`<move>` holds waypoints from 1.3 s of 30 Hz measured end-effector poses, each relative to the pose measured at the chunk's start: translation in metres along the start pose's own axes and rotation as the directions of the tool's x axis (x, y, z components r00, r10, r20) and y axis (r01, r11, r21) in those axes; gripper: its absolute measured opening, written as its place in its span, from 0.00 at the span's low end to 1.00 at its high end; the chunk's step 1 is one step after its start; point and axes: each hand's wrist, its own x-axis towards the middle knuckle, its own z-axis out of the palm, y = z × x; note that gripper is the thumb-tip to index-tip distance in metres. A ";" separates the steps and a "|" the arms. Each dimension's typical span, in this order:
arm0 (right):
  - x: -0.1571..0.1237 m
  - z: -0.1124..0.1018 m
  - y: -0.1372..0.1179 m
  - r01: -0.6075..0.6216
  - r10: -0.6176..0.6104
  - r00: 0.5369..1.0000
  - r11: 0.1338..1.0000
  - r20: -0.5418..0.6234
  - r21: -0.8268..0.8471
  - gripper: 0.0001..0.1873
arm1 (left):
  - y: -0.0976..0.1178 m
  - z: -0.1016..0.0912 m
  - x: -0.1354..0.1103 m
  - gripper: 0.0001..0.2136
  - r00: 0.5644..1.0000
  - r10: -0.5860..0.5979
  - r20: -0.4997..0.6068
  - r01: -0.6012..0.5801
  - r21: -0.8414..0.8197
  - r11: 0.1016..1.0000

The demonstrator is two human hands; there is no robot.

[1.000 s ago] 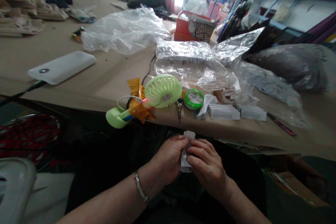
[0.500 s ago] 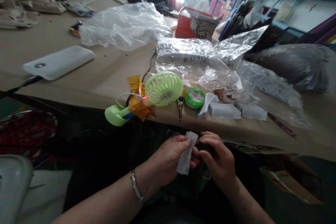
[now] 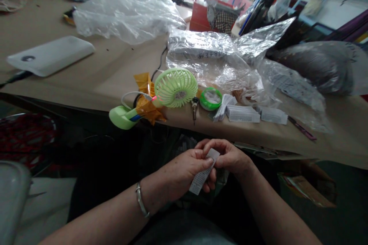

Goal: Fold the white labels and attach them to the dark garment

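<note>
My left hand (image 3: 184, 170), with a metal bangle (image 3: 141, 200) on its wrist, pinches a thin stack of white printed labels (image 3: 199, 181) under the thumb. Its other fingers curl behind them. My right hand (image 3: 232, 157) is closed at the labels' upper end, with thumb and forefinger against the edge and its fingertips partly hidden. Both hands are held over my lap, below the table's front edge. On that edge lie a fanned bunch of labels (image 3: 224, 108), a stack of labels (image 3: 243, 115) and a smaller label stack (image 3: 273, 115).
A green fan (image 3: 176, 87) is taped at the edge, beside a pointed tool (image 3: 194, 110) and a green round tub (image 3: 211, 98). Pink-handled tweezers or a similar slim tool (image 3: 303, 129) lie right. Plastic bags (image 3: 212, 59) and a white power bank (image 3: 51, 56) sit behind.
My right hand has moved left and closed in on the labels' upper end. The labels in my left hand now lie more evenly together and tilt further. The view has shifted slightly.
</note>
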 end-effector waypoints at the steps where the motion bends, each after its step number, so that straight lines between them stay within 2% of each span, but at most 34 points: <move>1: 0.000 0.001 -0.001 -0.009 0.009 1.000 0.999 -0.005 -0.035 0.18 | -0.001 0.000 0.001 0.10 1.000 0.006 -0.011 -0.006 -0.002 1.000; 4: -0.005 0.008 -0.007 -0.018 0.000 0.997 0.973 -0.077 -0.230 0.23 | -0.004 -0.003 0.002 0.10 0.999 0.038 -0.038 -0.038 -0.009 0.999; 6: -0.009 0.015 -0.010 0.026 -0.119 0.976 0.894 -0.181 -0.447 0.23 | -0.005 -0.005 0.001 0.10 0.997 0.061 -0.055 -0.063 -0.024 0.998; 8: -0.013 0.022 -0.011 0.060 -0.320 0.916 0.706 -0.242 -0.706 0.21 | -0.004 -0.006 0.001 0.09 0.994 0.078 -0.074 -0.081 -0.038 0.996; 9: -0.014 0.025 -0.011 0.056 -0.410 0.882 0.582 -0.232 -0.812 0.21 | -0.003 -0.006 0.000 0.09 0.993 0.083 -0.082 -0.086 -0.039 0.996; 11: -0.016 0.030 -0.009 0.031 -0.505 0.848 0.356 -0.164 -0.934 0.20 | 0.000 -0.006 0.000 0.09 0.992 0.081 -0.093 -0.085 -0.040 0.996; 13: -0.015 0.032 -0.006 0.030 -0.526 0.844 0.235 -0.101 -0.971 0.19 | 0.001 -0.005 -0.001 0.08 0.993 0.071 -0.099 -0.075 -0.041 0.996; 15: -0.015 0.033 -0.003 0.044 -0.527 0.847 0.208 -0.074 -0.977 0.17 | 0.002 -0.004 -0.001 0.08 0.992 0.070 -0.105 -0.074 -0.038 0.997; 17: -0.014 0.033 -0.001 0.039 -0.531 0.839 0.268 -0.114 -0.963 0.17 | 0.001 -0.005 -0.001 0.08 0.990 0.080 -0.118 -0.085 -0.037 0.996; 19: -0.013 0.034 0.000 0.021 -0.515 0.825 0.438 -0.232 -0.899 0.18 | -0.001 -0.007 -0.002 0.09 0.987 0.106 -0.121 -0.112 -0.041 0.993; 22: -0.008 0.034 0.001 0.005 -0.367 0.814 0.779 -0.450 -0.627 0.13 | 0.000 -0.007 -0.003 0.09 0.979 0.143 -0.144 -0.149 -0.030 0.988; 23: -0.006 0.034 0.001 0.003 -0.294 0.820 0.860 -0.491 -0.510 0.11 | 0.000 -0.007 -0.003 0.09 0.976 0.147 -0.160 -0.152 -0.017 0.988; 25: 0.000 0.033 0.004 0.003 -0.172 0.842 0.950 -0.512 -0.313 0.11 | 0.003 -0.005 -0.004 0.09 0.968 0.155 -0.197 -0.154 0.020 0.988; 28: 0.008 0.031 0.012 0.028 -0.103 0.858 0.988 -0.503 -0.154 0.11 | 0.005 -0.004 -0.005 0.10 0.956 0.183 -0.228 -0.166 0.092 0.982; 32: 0.017 0.035 0.016 0.055 -0.089 0.875 0.995 -0.477 -0.084 0.10 | 0.006 -0.007 -0.004 0.10 0.934 0.240 -0.265 -0.200 0.170 0.965; 35: 0.023 0.038 0.011 0.050 -0.100 0.883 0.991 -0.458 -0.122 0.11 | 0.008 -0.010 -0.002 0.09 0.910 0.277 -0.308 -0.214 0.223 0.951; 39: 0.031 0.038 0.000 0.022 -0.179 0.843 0.953 -0.507 -0.301 0.11 | 0.011 -0.016 -0.001 0.08 0.839 0.407 -0.361 -0.289 0.339 0.895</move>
